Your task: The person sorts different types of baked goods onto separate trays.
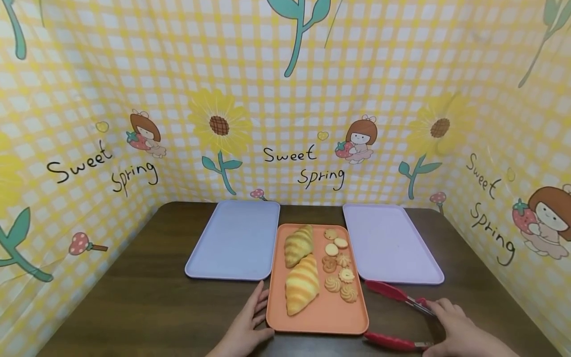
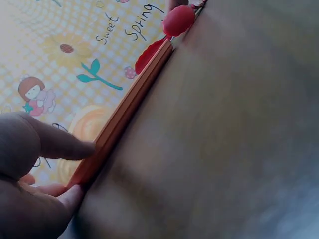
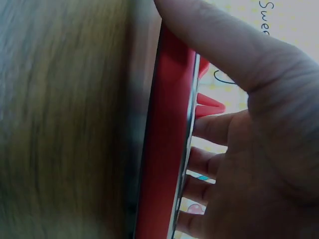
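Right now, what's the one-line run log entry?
left hand: touches orange tray | right hand: holds red tongs, spread | tray load: two croissants, assorted cookies

The dark brown bench (image 1: 147, 297) bears an orange tray (image 1: 325, 321) — a blue tray (image 1: 234, 243) just left of it, a lilac tray (image 1: 392, 243) just right.

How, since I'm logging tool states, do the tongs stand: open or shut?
Open: the tongs have their two red tips spread wide apart in the head view, the right hand holding them.
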`<state>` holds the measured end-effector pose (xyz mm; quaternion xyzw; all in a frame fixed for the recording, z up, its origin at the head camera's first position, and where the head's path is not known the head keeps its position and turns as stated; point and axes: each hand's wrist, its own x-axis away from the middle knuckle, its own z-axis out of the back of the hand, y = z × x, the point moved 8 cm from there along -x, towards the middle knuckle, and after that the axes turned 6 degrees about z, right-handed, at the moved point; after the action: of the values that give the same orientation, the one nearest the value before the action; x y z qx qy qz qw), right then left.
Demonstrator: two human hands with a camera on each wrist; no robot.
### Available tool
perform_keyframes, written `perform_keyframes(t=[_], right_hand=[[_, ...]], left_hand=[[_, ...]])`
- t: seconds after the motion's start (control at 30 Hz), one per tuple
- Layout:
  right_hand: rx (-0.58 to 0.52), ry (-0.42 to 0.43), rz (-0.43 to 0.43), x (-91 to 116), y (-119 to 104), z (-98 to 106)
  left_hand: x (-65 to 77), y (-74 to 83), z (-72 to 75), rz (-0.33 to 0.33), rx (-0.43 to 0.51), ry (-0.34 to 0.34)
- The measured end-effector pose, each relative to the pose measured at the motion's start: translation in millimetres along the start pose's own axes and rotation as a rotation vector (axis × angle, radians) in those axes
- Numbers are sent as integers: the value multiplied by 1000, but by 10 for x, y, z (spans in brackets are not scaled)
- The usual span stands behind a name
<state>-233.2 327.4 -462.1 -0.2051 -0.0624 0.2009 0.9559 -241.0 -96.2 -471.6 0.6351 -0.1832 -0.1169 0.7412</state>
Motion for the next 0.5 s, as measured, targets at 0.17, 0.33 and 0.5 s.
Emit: perform_keyframes(t=[0.17, 0.33, 0.5], right_hand=[[-59, -35, -41, -26, 44, 13], [-39, -46, -7, -8, 60, 32], [-58, -21, 36, 76, 91, 69]], left_hand=[[-8, 5, 17, -28, -9, 55], [-8, -32, 26, -18, 11, 69], [-2, -42, 26, -27, 23, 70]])
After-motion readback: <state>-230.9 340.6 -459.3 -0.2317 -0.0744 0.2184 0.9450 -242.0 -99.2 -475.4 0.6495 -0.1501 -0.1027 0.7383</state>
